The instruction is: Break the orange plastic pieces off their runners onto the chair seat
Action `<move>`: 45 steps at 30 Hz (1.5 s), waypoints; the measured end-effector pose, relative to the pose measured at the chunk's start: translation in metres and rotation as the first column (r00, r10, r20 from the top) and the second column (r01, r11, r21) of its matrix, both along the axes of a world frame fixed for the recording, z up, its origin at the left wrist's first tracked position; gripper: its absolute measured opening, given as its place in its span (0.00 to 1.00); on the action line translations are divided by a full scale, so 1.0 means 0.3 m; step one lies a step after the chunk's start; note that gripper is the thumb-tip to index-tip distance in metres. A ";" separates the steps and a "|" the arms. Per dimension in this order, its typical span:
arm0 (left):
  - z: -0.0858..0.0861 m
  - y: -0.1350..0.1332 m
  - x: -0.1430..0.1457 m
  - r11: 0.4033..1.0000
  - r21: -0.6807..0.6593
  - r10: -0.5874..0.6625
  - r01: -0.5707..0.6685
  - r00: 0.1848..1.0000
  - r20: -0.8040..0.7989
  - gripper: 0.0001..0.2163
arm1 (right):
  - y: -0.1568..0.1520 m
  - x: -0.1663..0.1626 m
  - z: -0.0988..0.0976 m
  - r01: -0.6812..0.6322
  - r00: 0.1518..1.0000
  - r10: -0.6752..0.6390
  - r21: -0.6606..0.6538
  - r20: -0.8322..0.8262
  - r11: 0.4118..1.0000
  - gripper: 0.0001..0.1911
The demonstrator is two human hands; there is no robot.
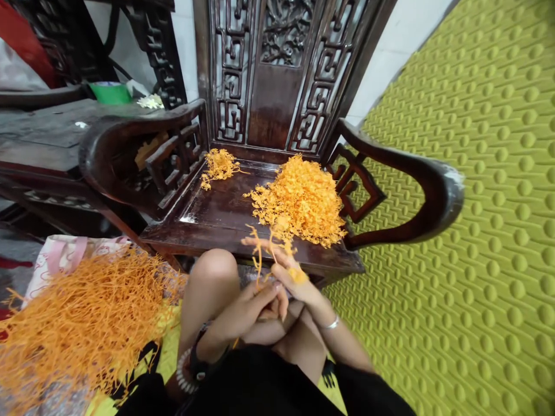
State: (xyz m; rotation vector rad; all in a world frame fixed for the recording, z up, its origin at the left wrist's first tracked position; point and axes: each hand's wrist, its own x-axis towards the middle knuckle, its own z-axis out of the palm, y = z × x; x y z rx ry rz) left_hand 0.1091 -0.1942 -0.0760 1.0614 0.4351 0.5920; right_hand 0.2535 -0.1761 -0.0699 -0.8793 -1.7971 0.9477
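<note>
My left hand (266,300) is curled in front of my knees, its fingers closed on a thin orange plastic-looking strand (256,260) that sticks up from them. Close beside it, my right hand (289,271) has its fingers stretched out to the left. Small orange branching pieces (284,231) show around the right hand's fingers, and another orange bit lies against its back; blur hides exactly how they touch. Just beyond, a large heap of frilly orange pieces (307,199) rests on the dark wooden chair seat (221,202). A smaller frilly clump (220,164) sits at the seat's back left.
A big pile of long orange strands (91,318) lies at my left, over a white and pink bag (65,254). Carved armrests (433,202) flank the seat. Green tape (110,92) stands on a side table (39,138). Yellow-green bumpy material (477,277) spreads on the right.
</note>
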 end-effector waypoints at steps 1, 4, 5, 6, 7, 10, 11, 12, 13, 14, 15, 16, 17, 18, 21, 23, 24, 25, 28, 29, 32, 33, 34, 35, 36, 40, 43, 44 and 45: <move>-0.015 -0.004 0.010 0.998 0.068 0.017 -0.012 0.997 -0.070 0.24 | -0.012 -0.030 -0.018 0.073 0.987 -0.082 -0.066 -0.141 0.995 0.21; -0.065 -0.024 0.037 0.968 0.204 0.187 -0.146 0.962 -0.198 0.27 | -0.028 -0.085 -0.040 0.253 0.774 -0.357 -0.261 -0.522 0.931 0.19; -0.080 -0.034 0.045 0.959 0.226 0.221 -0.171 0.950 -0.222 0.27 | -0.032 -0.091 -0.035 0.290 0.669 -0.421 -0.307 -0.613 0.907 0.21; -0.094 -0.046 0.051 0.954 0.243 0.233 -0.176 0.944 -0.233 0.28 | -0.038 -0.093 -0.026 0.312 0.572 -0.454 -0.331 -0.683 0.891 0.23; -0.106 -0.059 0.057 0.953 0.253 0.227 -0.166 0.946 -0.233 0.28 | -0.046 -0.090 -0.012 0.319 0.505 -0.460 -0.337 -0.731 0.886 0.26; -0.118 -0.101 0.065 0.963 0.259 0.129 -0.072 0.968 -0.213 0.29 | -0.087 -0.064 0.039 0.361 0.422 -0.435 -0.293 -0.795 0.885 0.32; -0.115 -0.113 0.064 0.966 0.256 0.088 -0.033 0.975 -0.204 0.29 | -0.104 -0.056 0.055 0.397 0.413 -0.439 -0.276 -0.798 0.875 0.33; -0.110 -0.125 0.063 0.969 0.248 0.051 -0.001 0.979 -0.197 0.29 | -0.121 -0.049 0.070 0.448 0.402 -0.454 -0.261 -0.795 0.855 0.34; -0.101 -0.134 0.062 0.972 0.234 0.020 0.025 0.982 -0.189 0.29 | -0.136 -0.046 0.083 0.501 0.394 -0.473 -0.247 -0.788 0.829 0.34; -0.091 -0.142 0.060 0.975 0.218 -0.005 0.044 0.984 -0.178 0.29 | -0.149 -0.047 0.093 0.540 0.395 -0.490 -0.235 -0.777 0.808 0.34; -0.080 -0.148 0.058 0.979 0.197 -0.029 0.061 0.986 -0.165 0.29 | -0.159 -0.051 0.101 0.562 0.403 -0.504 -0.228 -0.764 0.795 0.34; -0.069 -0.152 0.056 0.982 0.170 -0.058 0.084 0.987 -0.152 0.29 | -0.166 -0.057 0.108 0.573 0.412 -0.516 -0.226 -0.751 0.788 0.34; -0.059 -0.156 0.053 0.984 0.143 -0.084 0.104 0.987 -0.140 0.29 | -0.171 -0.062 0.113 0.581 0.420 -0.523 -0.223 -0.741 0.783 0.34; -0.053 -0.159 0.050 0.986 0.117 -0.104 0.120 0.986 -0.133 0.29 | -0.174 -0.062 0.119 0.587 0.425 -0.529 -0.222 -0.735 0.779 0.34; -0.069 -0.172 0.026 0.988 0.052 -0.137 0.146 0.979 -0.149 0.29 | -0.191 -0.005 0.147 0.597 0.427 -0.546 -0.228 -0.721 0.769 0.35; -0.112 -0.183 -0.003 0.991 -0.028 -0.136 0.133 0.974 -0.182 0.30 | -0.221 0.091 0.180 0.672 0.380 -0.538 -0.176 -0.753 0.720 0.34; -0.138 -0.189 -0.020 0.990 -0.075 -0.130 0.116 0.970 -0.206 0.30 | -0.240 0.147 0.199 0.732 0.339 -0.530 -0.136 -0.777 0.668 0.33; -0.164 -0.194 -0.037 0.989 -0.121 -0.113 0.086 0.966 -0.234 0.31 | -0.259 0.200 0.219 0.801 0.305 -0.508 -0.072 -0.805 0.594 0.32; -0.204 -0.195 -0.073 0.984 -0.177 -0.028 -0.023 0.959 -0.283 0.32 | -0.280 0.290 0.267 0.834 0.378 -0.515 0.042 -0.769 0.550 0.32; -0.201 -0.190 -0.078 0.983 -0.174 0.008 -0.056 0.964 -0.267 0.31 | -0.264 0.293 0.275 0.792 0.448 -0.529 0.045 -0.721 0.608 0.32; -0.159 -0.161 -0.072 0.979 -0.166 0.091 -0.114 0.986 -0.138 0.30 | -0.132 0.272 0.277 0.708 0.638 -0.611 0.047 -0.469 0.704 0.32; -0.142 -0.149 -0.066 0.977 -0.175 0.107 -0.120 0.991 -0.082 0.30 | -0.066 0.275 0.273 0.735 0.651 -0.668 0.080 -0.361 0.673 0.31; -0.126 -0.137 -0.061 0.976 -0.190 0.107 -0.111 0.994 -0.029 0.30 | 0.007 0.289 0.268 0.772 0.635 -0.732 0.148 -0.247 0.619 0.31; -0.112 -0.126 -0.057 0.974 -0.206 0.101 -0.095 0.995 0.017 0.30 | 0.084 0.315 0.264 0.806 0.584 -0.796 0.222 -0.157 0.548 0.31; -0.101 -0.116 -0.054 0.971 -0.225 0.099 -0.084 0.994 0.054 0.29 | 0.160 0.349 0.260 0.839 0.509 -0.855 0.276 -0.096 0.468 0.30; -0.067 -0.088 -0.051 0.961 -0.273 0.092 -0.051 0.986 0.136 0.28 | 0.404 0.501 0.239 0.894 0.206 -0.915 0.314 0.347 0.320 0.29; -0.054 -0.071 -0.051 0.962 -0.273 0.080 -0.014 0.970 0.230 0.28 | 0.481 0.552 0.206 0.875 0.165 -0.830 0.309 0.532 0.372 0.33; -0.051 -0.064 -0.050 0.963 -0.269 0.080 -0.007 0.962 0.262 0.29 | 0.490 0.556 0.193 0.858 0.174 -0.844 0.343 0.507 0.382 0.33; -0.050 -0.056 -0.048 0.965 -0.263 0.082 -0.002 0.953 0.292 0.29 | 0.492 0.555 0.180 0.841 0.181 -0.881 0.394 0.438 0.369 0.31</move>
